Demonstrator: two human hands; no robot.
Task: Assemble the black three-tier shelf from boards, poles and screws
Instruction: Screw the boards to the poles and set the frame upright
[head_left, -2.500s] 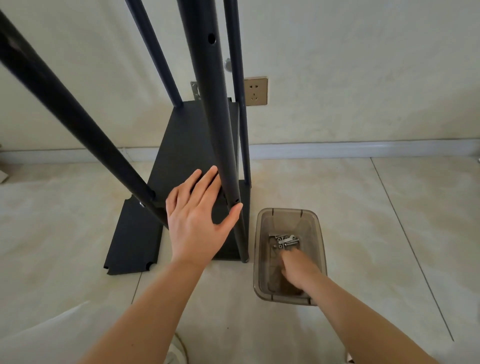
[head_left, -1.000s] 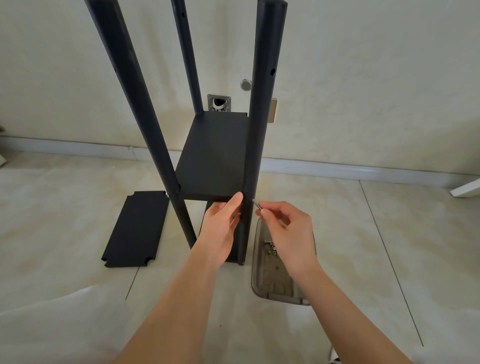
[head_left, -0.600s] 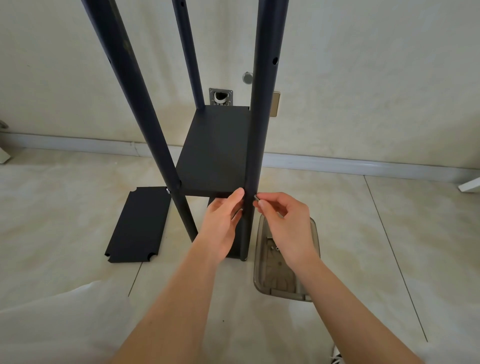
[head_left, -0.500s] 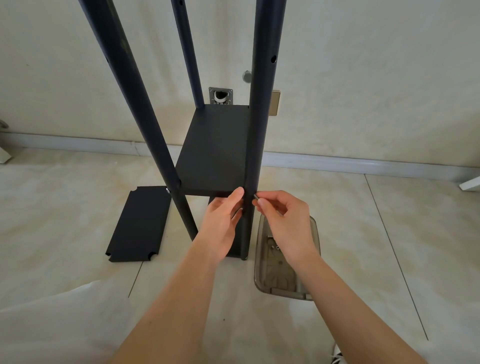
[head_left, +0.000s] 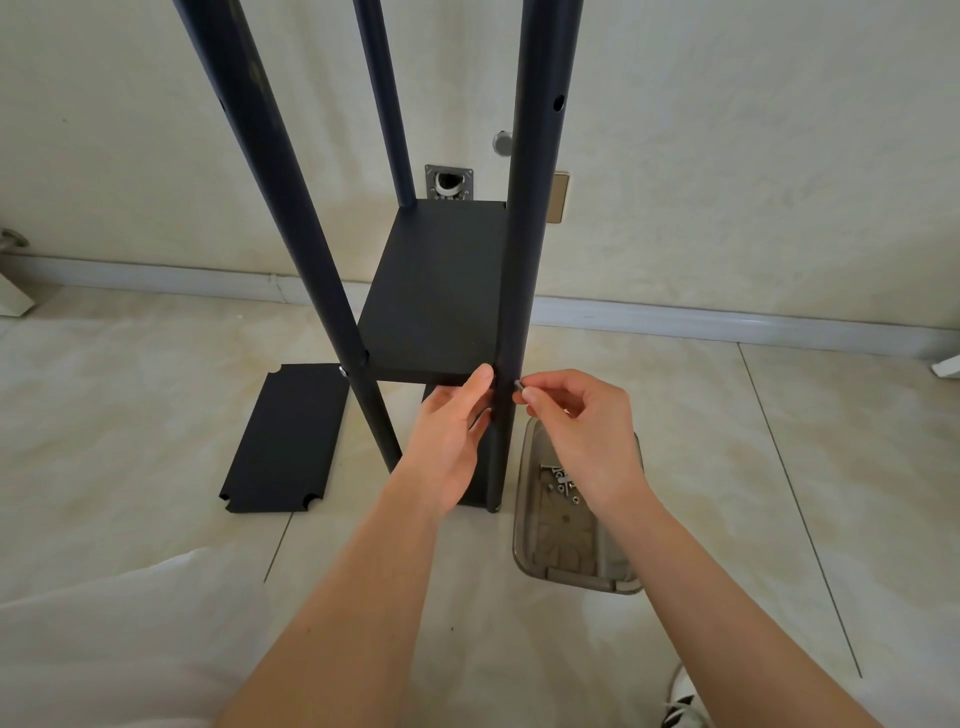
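The black shelf frame stands on the floor, with a middle board (head_left: 441, 291) set between its upright poles. My left hand (head_left: 452, 436) lies with straight fingers against the near right pole (head_left: 524, 260), its fingertips at the board's front edge. My right hand (head_left: 576, 421) pinches a small silver screw (head_left: 518, 385) and holds its tip against the right side of that pole, level with the board. A near left pole (head_left: 291, 208) and a far pole (head_left: 384, 104) rise out of the picture.
A loose black board (head_left: 283, 439) with notched corners lies flat on the tiled floor to the left. A clear plastic tray (head_left: 566, 530) with several screws sits on the floor under my right hand. The wall with a socket plate (head_left: 558, 197) is close behind.
My right hand left the tray with a screw and brought it up to the near right pole. My left hand moved from the lower board to the pole at middle board height.
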